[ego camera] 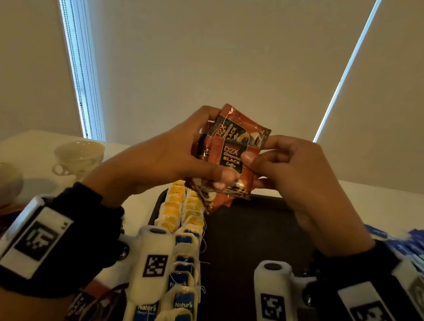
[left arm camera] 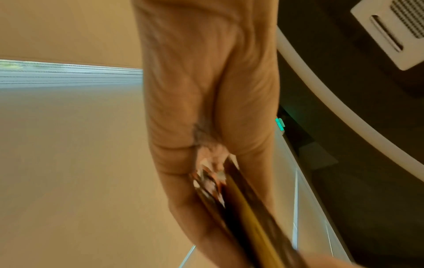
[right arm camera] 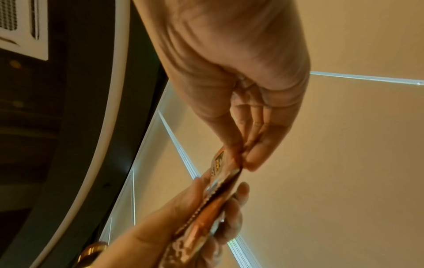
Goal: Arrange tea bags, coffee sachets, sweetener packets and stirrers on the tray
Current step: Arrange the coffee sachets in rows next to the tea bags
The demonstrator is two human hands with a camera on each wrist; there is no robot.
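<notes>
The left hand (ego camera: pixel 169 153) clutched a fanned stack of coffee sachets (ego camera: pixel 228 159) above the dark tray (ego camera: pixel 255 233), while the right hand (ego camera: pixel 291 168) pinched the front sachet's edge between thumb and fingers. Held so loosely splayed, the stack could slip and scatter onto the tea bags (ego camera: pixel 183 249) lined along the tray's left side. Only the head view showed tray and tea bags; the right wrist view showed the pinch edge-on.

My wrists wear black bands (ego camera: pixel 86 225). White camera housings (ego camera: pixel 152 261) sit on them, printed with black square codes (ego camera: pixel 272 307).
</notes>
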